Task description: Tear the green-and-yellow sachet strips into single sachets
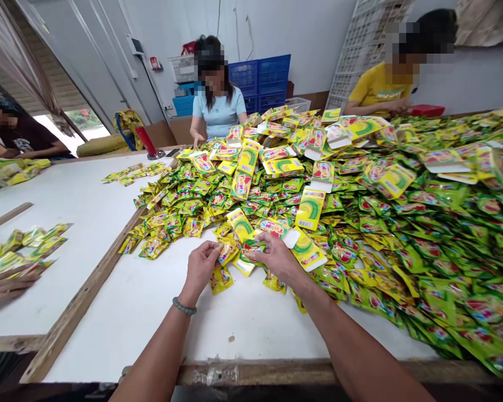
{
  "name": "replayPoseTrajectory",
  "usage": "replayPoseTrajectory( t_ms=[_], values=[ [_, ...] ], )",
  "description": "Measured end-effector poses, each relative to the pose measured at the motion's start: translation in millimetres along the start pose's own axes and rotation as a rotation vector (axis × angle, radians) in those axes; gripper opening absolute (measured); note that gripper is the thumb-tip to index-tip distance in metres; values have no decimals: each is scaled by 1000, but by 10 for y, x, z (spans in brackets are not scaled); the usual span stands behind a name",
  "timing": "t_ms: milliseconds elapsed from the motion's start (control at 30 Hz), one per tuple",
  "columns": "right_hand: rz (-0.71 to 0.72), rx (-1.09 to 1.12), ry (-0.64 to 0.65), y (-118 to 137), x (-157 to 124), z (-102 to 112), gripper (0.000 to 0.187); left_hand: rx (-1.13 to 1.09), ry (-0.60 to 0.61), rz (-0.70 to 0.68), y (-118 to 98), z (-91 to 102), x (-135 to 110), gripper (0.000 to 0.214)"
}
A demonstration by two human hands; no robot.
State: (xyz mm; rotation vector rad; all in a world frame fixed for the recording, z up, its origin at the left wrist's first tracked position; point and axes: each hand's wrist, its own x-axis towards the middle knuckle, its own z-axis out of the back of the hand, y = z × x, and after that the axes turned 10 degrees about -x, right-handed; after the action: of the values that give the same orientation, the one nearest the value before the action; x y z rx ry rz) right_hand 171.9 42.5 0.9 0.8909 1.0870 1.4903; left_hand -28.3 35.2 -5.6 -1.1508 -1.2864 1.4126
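My left hand (pixel 202 267), with a beaded bracelet (pixel 184 306) at the wrist, pinches a small yellow candy packet (pixel 227 252) between thumb and fingers. Just to its right, my right hand (pixel 275 255) is closed on a green candy packet (pixel 251 248). Both hands are low over the white table (pixel 251 324), at the near edge of a big pile of packets. Another yellow packet (pixel 221 280) lies below my left hand. Flat yellow card boxes lie close by, one box (pixel 240 224) behind my hands and another box (pixel 309 251) beside my right wrist.
A large heap of green packets (pixel 402 234) with yellow boxes on top spreads to the right. A wooden strip (pixel 92 285) divides the table on the left. Another person's hand (pixel 8 285) rests by yellow packets (pixel 25 243). A person in light blue (pixel 220 111) sits opposite.
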Motion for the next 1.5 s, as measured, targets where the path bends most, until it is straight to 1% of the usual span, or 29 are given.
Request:
replayPoseTrajectory(
  t_ms=[67, 100, 133, 200, 300, 367, 433, 533, 600, 633, 667, 733, 800, 833, 867, 900, 967, 1033, 1067, 1133, 1167, 1233, 1333, 1433, 1500],
  values=[
    [33, 18, 115, 1, -11, -11, 31, 26, 77, 4, 4, -16, -11, 28],
    [57, -6, 149, 5, -18, -21, 28, 25, 122, 2, 3, -27, -21, 28],
    [86, -57, 149, 8, -24, -34, 24, 9, 167, 2, 0, -42, -35, 27],
    [143, -201, 72, 11, -27, -61, 20, -63, 228, 23, -12, -86, -71, 25],
    [183, -315, -39, 4, -15, -91, 14, -181, 238, 62, -37, -171, -134, 24],
    [167, -312, -56, 0, -6, -96, 13, -252, 252, 77, -62, -226, -163, 25],
    [157, -284, -88, 0, -1, -91, 14, -317, 269, 90, -98, -274, -171, 32],
    [170, -213, -166, 12, 8, -52, 18, -319, 258, 90, -166, -347, -149, 38],
    [163, -185, -264, 28, 19, 7, 20, -216, 230, 56, -194, -410, -137, 40],
    [139, -187, -340, 38, 27, 45, 21, -120, 204, 17, -193, -448, -139, 42],
    [107, -197, -427, 49, 35, 87, 22, 15, 169, -40, -180, -489, -147, 46],
    [51, -233, -588, 68, 48, 167, 23, 365, 101, -197, -120, -572, -179, 57],
    [34, -270, -667, 80, 55, 223, 24, 685, 82, -334, -41, -629, -211, 68],
    [40, -280, -675, 82, 56, 238, 24, 782, 101, -363, -9, -636, -218, 71],
    [50, -283, -670, 82, 57, 246, 24, 829, 125, -362, 11, -624, -216, 71],
    [55, -281, -661, 80, 57, 247, 25, 834, 140, -332, 17, -593, -205, 68],
    [52, -270, -653, 73, 58, 240, 25, 723, 141, -209, -11, -482, -164, 59],
    [43, -251, -652, 66, 59, 230, 26, 452, 159, -53, -62, -345, -120, 48],
    [45, -236, -635, 65, 59, 224, 25, 281, 192, 26, -83, -284, -105, 45],
    [79, -204, -564, 66, 55, 213, 23, -27, 282, 150, -99, -204, -97, 41],
    [102, -192, -526, 68, 52, 206, 22, -123, 323, 183, -94, -188, -102, 40],
    [133, -194, -498, 71, 44, 193, 21, -195, 377, 185, -69, -194, -122, 40],
    [136, -269, -508, 61, 44, 182, 21, -164, 433, 113, -48, -231, -155, 36],
    [150, -339, -392, 25, 63, 187, 20, -82, 474, 68, -77, -238, -176, 32],
    [161, -319, -297, -2, 79, 195, 19, -31, 508, 69, -114, -235, -190, 33]
  ],
)
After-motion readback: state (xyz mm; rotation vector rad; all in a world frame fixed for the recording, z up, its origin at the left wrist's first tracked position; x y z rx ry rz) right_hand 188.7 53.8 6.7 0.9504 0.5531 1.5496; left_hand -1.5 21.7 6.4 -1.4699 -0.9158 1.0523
